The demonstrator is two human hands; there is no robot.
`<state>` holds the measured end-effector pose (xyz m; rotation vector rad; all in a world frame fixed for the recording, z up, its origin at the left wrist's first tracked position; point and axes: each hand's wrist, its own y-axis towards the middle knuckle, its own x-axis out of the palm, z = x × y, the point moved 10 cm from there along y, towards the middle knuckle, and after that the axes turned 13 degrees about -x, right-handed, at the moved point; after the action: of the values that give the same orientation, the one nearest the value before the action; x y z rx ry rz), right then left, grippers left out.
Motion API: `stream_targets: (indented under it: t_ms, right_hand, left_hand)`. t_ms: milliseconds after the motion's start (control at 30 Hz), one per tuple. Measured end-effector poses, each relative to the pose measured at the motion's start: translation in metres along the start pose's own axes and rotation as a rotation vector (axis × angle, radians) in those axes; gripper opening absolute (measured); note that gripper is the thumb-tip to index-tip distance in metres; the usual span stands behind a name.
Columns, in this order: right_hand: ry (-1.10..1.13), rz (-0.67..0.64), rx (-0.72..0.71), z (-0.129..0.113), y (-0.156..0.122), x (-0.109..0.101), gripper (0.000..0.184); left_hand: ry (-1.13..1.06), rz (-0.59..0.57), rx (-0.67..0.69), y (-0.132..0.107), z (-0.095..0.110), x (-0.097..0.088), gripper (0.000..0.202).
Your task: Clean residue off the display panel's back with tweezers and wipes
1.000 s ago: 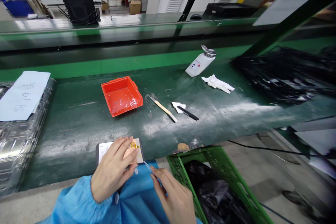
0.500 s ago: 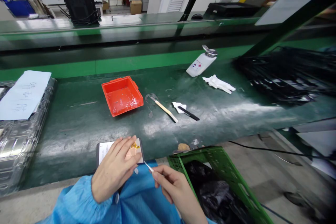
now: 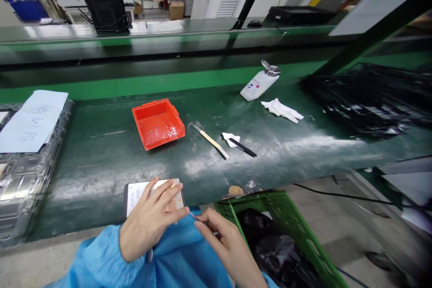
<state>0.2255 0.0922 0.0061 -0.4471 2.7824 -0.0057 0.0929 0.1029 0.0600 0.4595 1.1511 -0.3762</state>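
My left hand point(image 3: 150, 220) rests flat on a phone-sized device point(image 3: 135, 193) lying at the near edge of the green belt, with its fingers over the right half. A white label shows on the device's left part. My right hand point(image 3: 224, 245) pinches thin metal tweezers point(image 3: 194, 216), whose tip points at the device's lower right corner, just beside my left fingertips. Both arms wear blue sleeves.
On the belt point(image 3: 101, 153) stand an orange bin point(image 3: 158, 123), a wooden-handled tool point(image 3: 212, 141), a black stick point(image 3: 245, 147) on a white scrap, a white dispenser bottle point(image 3: 259, 83) and a crumpled wipe point(image 3: 281, 110). Clear trays point(image 3: 20, 180) with paper are left, black trays point(image 3: 364, 99) right, a green crate point(image 3: 280, 234) below.
My left fingers have slid further over the device, hiding the gold part seen earlier. My right hand shifted slightly, keeping the tweezers at the device's corner.
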Motion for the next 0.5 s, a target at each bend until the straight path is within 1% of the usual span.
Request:
stream_targets:
  t_ms: [100, 167, 267, 400, 500]
  right_hand:
    - [-0.019, -0.061, 0.029, 0.008, 0.0, 0.002, 0.031]
    - [0.021, -0.101, 0.07, 0.017, -0.001, 0.006, 0.034]
    - [0.103, -0.115, 0.102, 0.025, -0.001, 0.011, 0.036]
    - [0.175, -0.101, 0.116, 0.023, 0.001, 0.013, 0.032]
    - [0.184, -0.156, 0.097, 0.018, 0.002, 0.016, 0.031]
  left_hand:
    - [-0.039, -0.01, -0.022, 0.0, -0.005, -0.001, 0.04]
    - [-0.07, -0.013, -0.038, 0.001, -0.008, -0.001, 0.04]
    - [-0.094, -0.006, -0.042, 0.001, -0.01, -0.003, 0.038]
    - [-0.108, -0.008, -0.035, 0.002, -0.009, -0.004, 0.039]
    - [-0.13, -0.014, -0.034, 0.001, -0.011, -0.003, 0.042]
